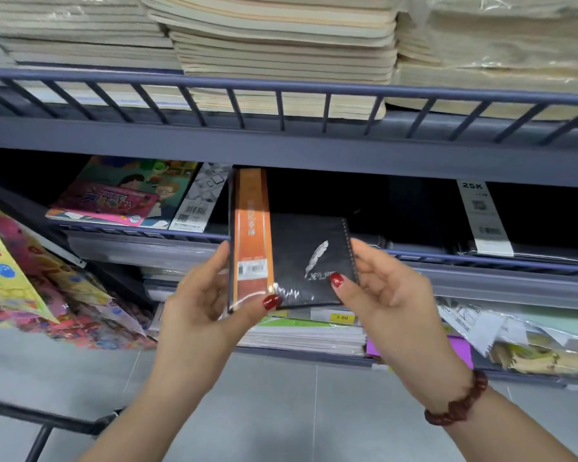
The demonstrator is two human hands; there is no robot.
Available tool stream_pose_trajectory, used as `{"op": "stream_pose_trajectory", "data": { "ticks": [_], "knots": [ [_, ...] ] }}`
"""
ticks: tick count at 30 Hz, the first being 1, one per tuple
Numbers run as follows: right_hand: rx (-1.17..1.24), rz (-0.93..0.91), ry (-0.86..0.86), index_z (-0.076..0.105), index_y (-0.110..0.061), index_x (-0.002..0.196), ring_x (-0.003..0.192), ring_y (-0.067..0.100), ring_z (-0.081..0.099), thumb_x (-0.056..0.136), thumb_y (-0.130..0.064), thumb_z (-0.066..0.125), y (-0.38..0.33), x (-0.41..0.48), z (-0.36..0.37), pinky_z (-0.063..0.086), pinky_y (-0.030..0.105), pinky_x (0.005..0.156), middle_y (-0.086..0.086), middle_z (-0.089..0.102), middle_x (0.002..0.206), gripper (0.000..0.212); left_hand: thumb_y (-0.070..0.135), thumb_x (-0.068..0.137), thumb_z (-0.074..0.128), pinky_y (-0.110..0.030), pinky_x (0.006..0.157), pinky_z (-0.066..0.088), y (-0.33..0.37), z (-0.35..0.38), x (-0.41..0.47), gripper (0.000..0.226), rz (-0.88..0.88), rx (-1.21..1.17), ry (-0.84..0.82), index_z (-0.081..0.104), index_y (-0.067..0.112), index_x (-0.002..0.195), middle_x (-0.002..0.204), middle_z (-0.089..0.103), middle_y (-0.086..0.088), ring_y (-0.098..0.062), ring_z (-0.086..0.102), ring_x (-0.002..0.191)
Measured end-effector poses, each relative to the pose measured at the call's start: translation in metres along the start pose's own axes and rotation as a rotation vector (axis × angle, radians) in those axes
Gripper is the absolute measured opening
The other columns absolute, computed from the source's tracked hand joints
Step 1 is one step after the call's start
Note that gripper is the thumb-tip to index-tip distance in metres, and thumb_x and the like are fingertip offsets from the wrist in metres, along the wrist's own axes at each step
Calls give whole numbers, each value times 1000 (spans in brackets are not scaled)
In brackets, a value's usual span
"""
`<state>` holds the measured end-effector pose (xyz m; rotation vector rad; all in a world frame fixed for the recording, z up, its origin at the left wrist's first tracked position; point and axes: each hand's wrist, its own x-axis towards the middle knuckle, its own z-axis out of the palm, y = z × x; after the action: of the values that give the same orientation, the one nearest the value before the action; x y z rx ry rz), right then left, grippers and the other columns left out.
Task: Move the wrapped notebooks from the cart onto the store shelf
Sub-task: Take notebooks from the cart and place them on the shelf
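Two hands hold one wrapped notebook before the middle shelf: left hand grips its orange-banded edge, right hand pinches the spiral side. Slick film could let it slide from the thumbs, or its top corner could catch the shelf above while going in.

I'm holding the wrapped black notebook up between both hands. My left hand is pinching its orange-banded edge and my right hand its spiral edge. The shelf is sitting just beyond my fingertips.
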<state>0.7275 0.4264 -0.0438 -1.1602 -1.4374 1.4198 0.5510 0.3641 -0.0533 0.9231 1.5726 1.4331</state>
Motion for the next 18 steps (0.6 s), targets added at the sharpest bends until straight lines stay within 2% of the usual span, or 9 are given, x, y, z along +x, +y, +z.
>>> {"op": "stream_pose_trajectory", "data": {
  "ticks": [3, 5, 7, 9, 10, 12, 15, 17, 18],
  "knots": [
    [-26, -33, 137, 57, -27, 109, 76, -10, 64, 84, 5, 62, -2, 18, -9, 50, 8, 70, -17, 69, 88, 41, 0, 70, 76, -13, 86, 49, 6, 14, 31, 72, 10, 64, -79, 49, 20, 134, 113, 68, 9, 1, 64, 103],
    [-77, -30, 207, 55, -24, 112, 71, -15, 60, 84, -1, 64, -4, 33, -15, 46, 4, 68, -16, 62, 89, 38, 2, 67, 79, -19, 88, 49, 10, 25, 54, 66, 7, 135, -146, 53, 13, 127, 114, 67, 1, -3, 65, 103],
    [-170, -14, 262, 59, -13, 116, 73, -6, 63, 85, -6, 66, -3, 50, -23, 50, 10, 71, -8, 65, 89, 33, 5, 66, 82, -21, 85, 51, 12, 35, 76, 58, 18, 218, -211, 56, 14, 116, 108, 68, -3, -9, 67, 99],
    [-290, -20, 300, 61, -12, 118, 83, 15, 67, 84, -12, 68, -3, 65, -29, 54, 27, 81, -4, 68, 89, 34, 11, 66, 85, -24, 90, 51, 11, 42, 95, 71, 15, 276, -243, 51, 13, 129, 109, 68, 2, -12, 67, 102],
    [-337, -31, 306, 63, -14, 115, 87, 20, 67, 84, -13, 68, -3, 71, -31, 54, 31, 86, -6, 68, 88, 31, 20, 64, 86, -29, 95, 50, 10, 44, 101, 81, 38, 324, -238, 48, 13, 136, 114, 67, 3, -13, 65, 106],
    [-381, -25, 313, 64, -13, 117, 91, 15, 65, 85, -14, 67, 1, 80, -32, 50, 28, 89, -7, 67, 93, 32, 33, 62, 87, -33, 103, 45, 11, 47, 110, 91, 80, 450, -200, 46, 16, 140, 127, 61, 2, -14, 58, 116],
    [-429, 44, 345, 62, -14, 124, 88, 16, 65, 84, -21, 69, 10, 84, -33, 50, 27, 87, -1, 69, 99, 42, 35, 64, 85, -22, 106, 37, 12, 51, 112, 87, 109, 538, -169, 46, 19, 140, 135, 55, 1, -13, 50, 125],
    [-510, 69, 349, 60, -15, 127, 86, 20, 67, 84, -25, 69, 12, 80, -33, 49, 23, 81, 1, 69, 93, 45, 34, 68, 82, -7, 94, 30, 15, 51, 109, 84, 135, 640, -190, 44, 18, 141, 137, 54, 2, -7, 46, 123],
    [-544, 69, 346, 59, -15, 128, 89, 22, 68, 84, -26, 69, 11, 78, -34, 47, 21, 79, 4, 71, 93, 46, 33, 70, 81, -5, 91, 28, 16, 51, 107, 82, 147, 672, -202, 43, 17, 142, 137, 53, 2, -6, 46, 122]
  ]
}}
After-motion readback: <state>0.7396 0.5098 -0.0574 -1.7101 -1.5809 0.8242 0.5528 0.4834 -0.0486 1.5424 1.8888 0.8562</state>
